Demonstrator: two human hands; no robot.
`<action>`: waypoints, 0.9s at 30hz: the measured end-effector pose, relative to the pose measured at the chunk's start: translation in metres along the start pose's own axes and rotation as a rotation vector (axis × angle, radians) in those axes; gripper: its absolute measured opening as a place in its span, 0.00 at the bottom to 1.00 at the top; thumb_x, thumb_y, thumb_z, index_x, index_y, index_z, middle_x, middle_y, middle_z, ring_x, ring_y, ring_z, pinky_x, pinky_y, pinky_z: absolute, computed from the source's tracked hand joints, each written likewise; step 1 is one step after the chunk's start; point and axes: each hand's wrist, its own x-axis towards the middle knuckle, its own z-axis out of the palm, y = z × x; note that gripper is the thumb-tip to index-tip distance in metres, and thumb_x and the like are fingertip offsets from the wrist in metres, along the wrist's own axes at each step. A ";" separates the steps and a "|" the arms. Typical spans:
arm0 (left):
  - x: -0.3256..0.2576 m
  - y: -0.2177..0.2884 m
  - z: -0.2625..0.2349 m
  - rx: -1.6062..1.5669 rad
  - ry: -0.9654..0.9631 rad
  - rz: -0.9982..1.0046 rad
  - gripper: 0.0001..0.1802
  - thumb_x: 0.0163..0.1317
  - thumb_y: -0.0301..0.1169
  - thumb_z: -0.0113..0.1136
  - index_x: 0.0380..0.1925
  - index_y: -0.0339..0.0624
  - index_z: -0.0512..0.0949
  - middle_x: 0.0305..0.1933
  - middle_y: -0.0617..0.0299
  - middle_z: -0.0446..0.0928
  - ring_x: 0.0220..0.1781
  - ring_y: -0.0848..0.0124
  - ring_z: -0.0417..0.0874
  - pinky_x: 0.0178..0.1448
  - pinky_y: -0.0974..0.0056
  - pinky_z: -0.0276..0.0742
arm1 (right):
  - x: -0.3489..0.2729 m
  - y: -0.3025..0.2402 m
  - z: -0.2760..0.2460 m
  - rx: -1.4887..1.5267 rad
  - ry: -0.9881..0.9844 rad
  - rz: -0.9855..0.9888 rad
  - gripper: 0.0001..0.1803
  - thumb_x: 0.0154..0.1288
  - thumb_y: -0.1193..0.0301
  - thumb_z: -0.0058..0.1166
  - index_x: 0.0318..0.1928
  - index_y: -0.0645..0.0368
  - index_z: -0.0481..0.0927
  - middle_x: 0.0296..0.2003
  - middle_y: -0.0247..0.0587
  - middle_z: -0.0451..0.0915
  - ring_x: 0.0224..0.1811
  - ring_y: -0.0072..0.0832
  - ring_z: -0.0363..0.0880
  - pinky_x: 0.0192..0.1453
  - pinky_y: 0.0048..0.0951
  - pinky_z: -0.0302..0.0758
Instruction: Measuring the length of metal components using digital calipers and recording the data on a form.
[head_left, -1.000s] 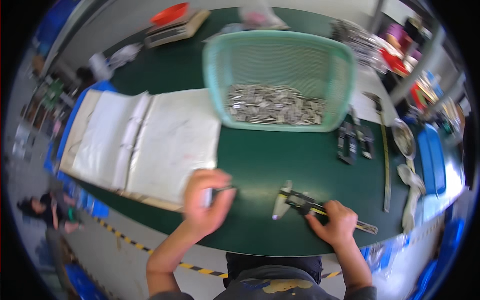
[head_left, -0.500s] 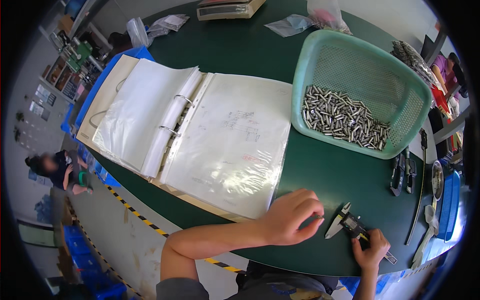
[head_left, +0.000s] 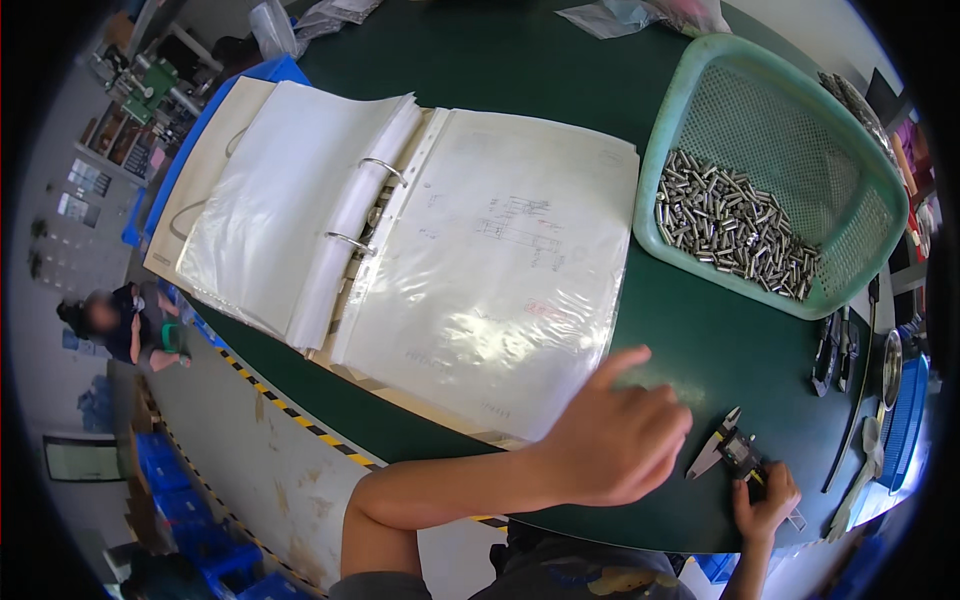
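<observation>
- The left hand [head_left: 622, 440], lower right of centre, reaches over the page's lower corner; its index finger is extended toward the upper right and the rest are curled in. The curled fingers hide their inner side, so whether they pinch anything cannot be told.
- The right hand [head_left: 768, 503], at the lower right, has thumb and fingers closed around the caliper [head_left: 738, 454]. The grip sits toward the beam end, probably because this leaves the measuring jaws free, pointing left, and the thumb near the slide.
- The caliper lies low over the bench [head_left: 665, 320], right of the left hand and apart from it, apparently to keep both within easy reach.
- The ring binder [head_left: 352, 340] lies open left of centre, its sleeved drawing [head_left: 500, 250] tilted in the frame, likely spread this way so the page can be read. The glare suggests a plastic cover that keeps it clean.
- The green basket [head_left: 650, 180], upper right, holds loose metal pins [head_left: 735, 220] heaped toward its near side; its walls presumably keep them from rolling.
- Black-handled tools [head_left: 838, 352] lie at the right, just below the basket, perhaps set aside to leave working room.
</observation>
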 end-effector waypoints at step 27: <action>0.013 -0.045 -0.023 0.088 0.070 -0.454 0.07 0.51 0.24 0.53 0.27 0.43 0.64 0.19 0.67 0.66 0.18 0.72 0.69 0.60 0.42 0.51 | 0.001 0.001 0.000 -0.018 -0.020 -0.024 0.20 0.40 0.57 0.56 0.22 0.60 0.65 0.16 0.43 0.62 0.16 0.41 0.63 0.19 0.36 0.55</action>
